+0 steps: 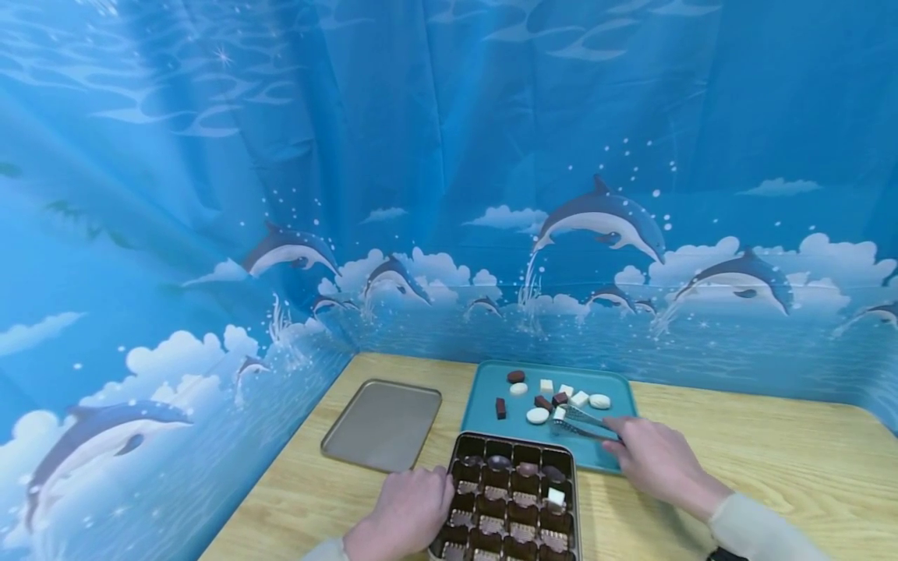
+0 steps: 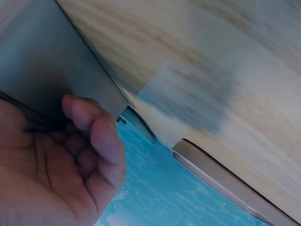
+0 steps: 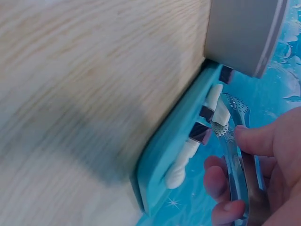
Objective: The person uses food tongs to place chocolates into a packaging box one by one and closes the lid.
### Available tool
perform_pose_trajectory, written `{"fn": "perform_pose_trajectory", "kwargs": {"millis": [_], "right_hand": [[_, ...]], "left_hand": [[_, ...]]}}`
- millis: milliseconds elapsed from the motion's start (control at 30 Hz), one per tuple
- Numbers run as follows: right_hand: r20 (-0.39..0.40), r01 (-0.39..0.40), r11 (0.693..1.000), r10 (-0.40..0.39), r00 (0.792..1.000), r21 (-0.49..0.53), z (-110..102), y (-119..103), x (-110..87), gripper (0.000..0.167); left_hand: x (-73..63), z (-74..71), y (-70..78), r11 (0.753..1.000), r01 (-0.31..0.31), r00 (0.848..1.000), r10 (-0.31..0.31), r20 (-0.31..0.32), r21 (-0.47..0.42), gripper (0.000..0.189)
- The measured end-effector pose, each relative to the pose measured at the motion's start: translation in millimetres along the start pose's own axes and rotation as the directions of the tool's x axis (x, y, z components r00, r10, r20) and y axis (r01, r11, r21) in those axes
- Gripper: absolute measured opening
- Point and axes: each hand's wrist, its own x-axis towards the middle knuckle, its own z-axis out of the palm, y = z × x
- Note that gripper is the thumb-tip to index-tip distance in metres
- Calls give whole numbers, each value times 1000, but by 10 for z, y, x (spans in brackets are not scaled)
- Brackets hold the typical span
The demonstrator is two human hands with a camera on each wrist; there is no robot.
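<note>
The left hand (image 1: pixel 410 506) grips the left edge of a partitioned chocolate box (image 1: pixel 522 533), its fingers curled beside the box's metal side (image 2: pixel 89 61) in the left wrist view. Dark chocolates fill the box's far row, and a white cube (image 1: pixel 556 497) sits in the second row at the right. Over the teal tray (image 1: pixel 480 421), the right hand (image 1: pixel 655 460) holds metal tongs (image 1: pixel 588 433). Between the tong tips is a white chocolate cube (image 3: pixel 221 113), close over the tray's other pieces.
Several white and dark chocolates, oval and square, lie on the teal tray, among them a dark block (image 1: pixel 500 408) and a white oval (image 1: pixel 537 416). A shallow grey-brown metal lid (image 1: pixel 382 425) lies left on the wooden table (image 1: pixel 758 444). A dolphin-printed curtain (image 1: pixel 435 195) stands behind the table.
</note>
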Motion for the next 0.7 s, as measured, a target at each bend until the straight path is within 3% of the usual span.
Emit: {"fn": "perform_pose_trajectory", "kwargs": {"millis": [567, 700], "right_hand": [[-79, 62, 997, -65, 995, -40, -359, -196, -306, 40], [-81, 105, 993, -109, 991, -56, -394, -266, -388, 39]], "left_hand": [[-14, -3, -6, 1000, -20, 1000, 20, -23, 11, 37], [-10, -4, -5, 1000, -21, 1000, 21, -17, 5, 37]]}}
